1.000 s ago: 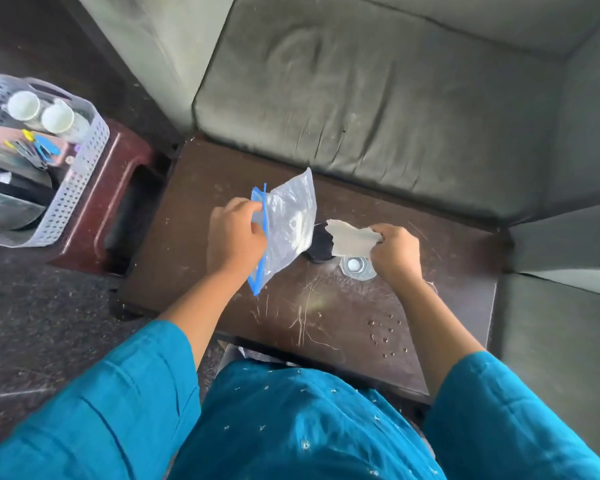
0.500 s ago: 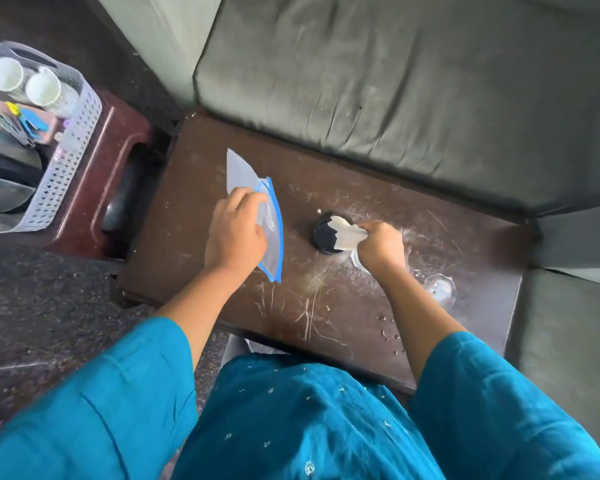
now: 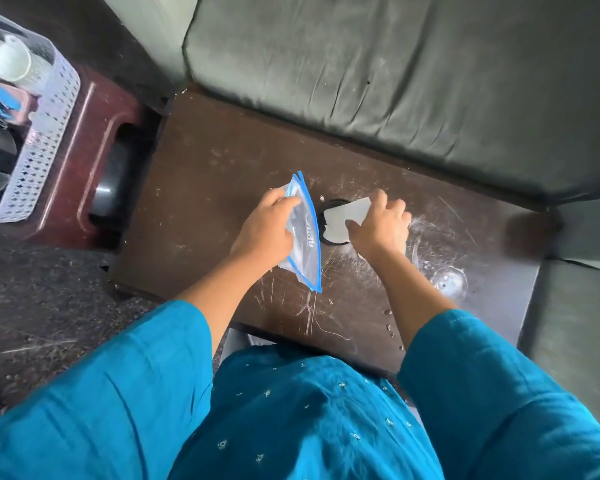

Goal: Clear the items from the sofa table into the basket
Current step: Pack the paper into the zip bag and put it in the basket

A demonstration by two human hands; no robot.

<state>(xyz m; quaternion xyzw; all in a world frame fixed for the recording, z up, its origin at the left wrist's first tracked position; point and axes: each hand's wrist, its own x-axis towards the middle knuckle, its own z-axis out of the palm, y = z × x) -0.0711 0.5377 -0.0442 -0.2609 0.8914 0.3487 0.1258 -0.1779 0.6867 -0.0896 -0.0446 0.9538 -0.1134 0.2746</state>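
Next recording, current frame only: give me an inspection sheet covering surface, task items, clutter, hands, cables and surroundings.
Surface: dark brown wooden sofa table, heavily scratched, with water droplets near its front edge.
Job's things: clear zip bag with blue edges, lifted; white paper piece over a black round object; clear glass item on the table, kind unclear; white perforated plastic basket on a maroon stool, holding white cups.
Clutter: nothing seen.
Grippers: left hand grips the bag; right hand holds the paper.
Cables: nothing seen.
Surroundings: grey-green sofa cushions, dark speckled floor.
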